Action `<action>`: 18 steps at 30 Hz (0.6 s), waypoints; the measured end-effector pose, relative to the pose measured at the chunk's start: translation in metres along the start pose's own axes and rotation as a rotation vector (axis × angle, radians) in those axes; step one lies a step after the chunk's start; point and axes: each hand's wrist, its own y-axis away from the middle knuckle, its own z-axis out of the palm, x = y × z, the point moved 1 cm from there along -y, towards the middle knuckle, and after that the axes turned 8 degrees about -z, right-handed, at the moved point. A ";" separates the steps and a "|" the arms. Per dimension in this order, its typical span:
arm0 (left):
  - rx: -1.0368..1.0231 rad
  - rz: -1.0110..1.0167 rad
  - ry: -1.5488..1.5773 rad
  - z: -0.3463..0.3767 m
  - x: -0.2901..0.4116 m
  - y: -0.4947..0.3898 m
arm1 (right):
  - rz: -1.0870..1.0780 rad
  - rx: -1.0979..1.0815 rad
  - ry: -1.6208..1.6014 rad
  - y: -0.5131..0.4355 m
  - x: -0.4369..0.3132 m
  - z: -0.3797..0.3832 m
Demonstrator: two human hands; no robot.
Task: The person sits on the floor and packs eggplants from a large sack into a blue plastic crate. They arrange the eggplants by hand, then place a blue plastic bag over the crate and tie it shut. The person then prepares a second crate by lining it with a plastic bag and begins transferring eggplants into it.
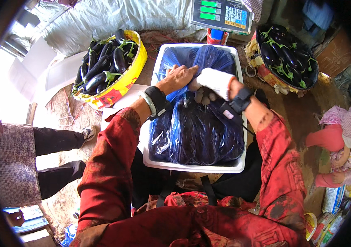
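In front of me stands a white foam box [240, 123] lined with a thin blue plastic bag [175, 123]. Dark, long shapes, apparently eggplants [200, 132], show through the film and fill the box. My left hand [180, 76], bare, grips the gathered film near the middle of the box. Right beside it, my right hand [209, 85] wears a white knit glove with grey fingers and is curled on the same bunched plastic. The fingertips are partly hidden in the folds. Black bands circle both wrists.
A yellow-rimmed basket of eggplants [110, 61] stands at left, another eggplant basket [283, 58] at right. A digital scale [221, 15] rises behind the box. One person [15, 160] stands at left; another [339, 148] is at the right edge. White foam sheets [64, 71] lie at far left.
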 end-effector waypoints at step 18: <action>0.133 -0.499 1.377 0.139 -0.096 0.276 | 0.427 0.332 0.678 0.112 0.356 0.000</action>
